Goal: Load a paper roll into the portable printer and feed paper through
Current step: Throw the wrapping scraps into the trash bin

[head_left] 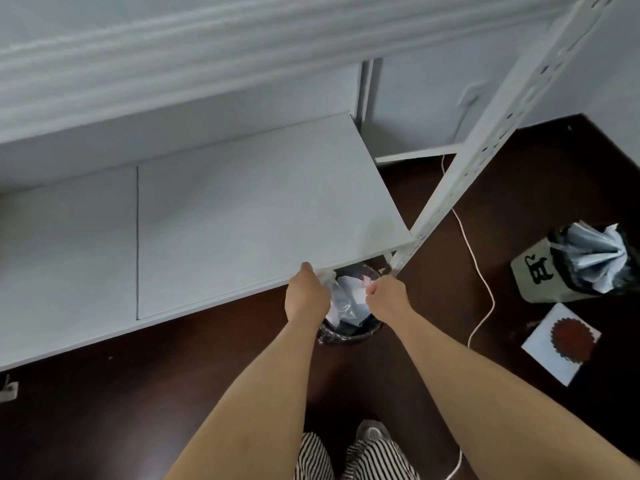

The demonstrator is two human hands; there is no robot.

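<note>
Neither a printer nor a paper roll shows in this view. Both my hands hover over a small black-lined waste bin (349,332) that stands on the floor, partly under the shelf's front edge. My left hand (306,294) is curled downward, and crinkled clear plastic wrap (341,304) comes out from under its fingers. My right hand (388,296) pinches a small pinkish-white scrap (365,281) of the same wrapping above the bin. What lies inside the wrap is hidden.
A bare white shelf board (242,209) spans the left and centre, with a perforated white upright (485,143) at its right corner. On the dark floor lie a white cable (479,268), a bag-lined container (575,268) and a white card with a red seal (562,344).
</note>
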